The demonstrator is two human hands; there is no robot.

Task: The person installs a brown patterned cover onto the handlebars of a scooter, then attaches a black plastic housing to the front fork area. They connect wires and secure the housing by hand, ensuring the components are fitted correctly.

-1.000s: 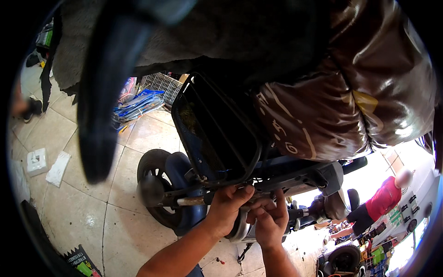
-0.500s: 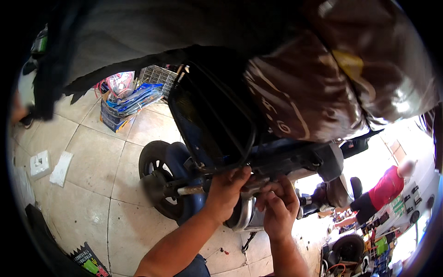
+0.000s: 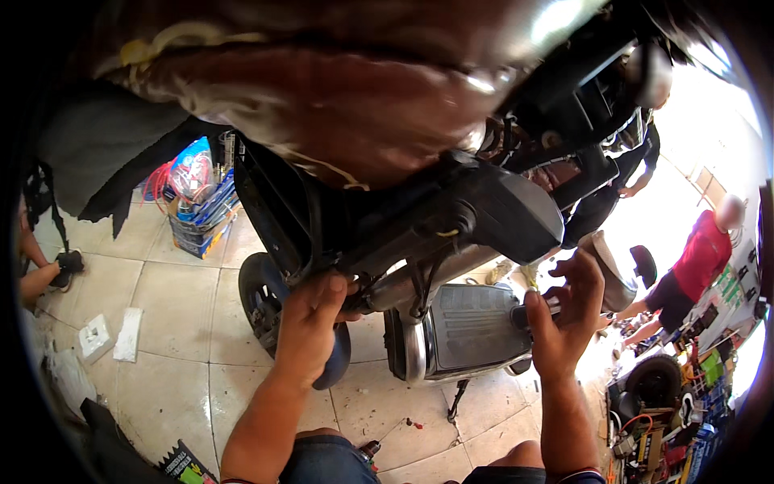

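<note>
Both our hands are on the motor scooter [image 3: 451,234], its long axis running left-right: left hand [image 3: 310,323] grasping the frame beside the wheel [image 3: 266,302], right hand [image 3: 564,310] clenching a dark grip [image 3: 536,310]. Blue packages [image 3: 197,202] sit well beyond our left fingers.

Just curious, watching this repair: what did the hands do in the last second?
The right hand left the spot beside the left and moved out right, now pinching a small dark tool. The left hand kept its grip under the scooter frame. The wheel stayed on the tiled floor.
</note>
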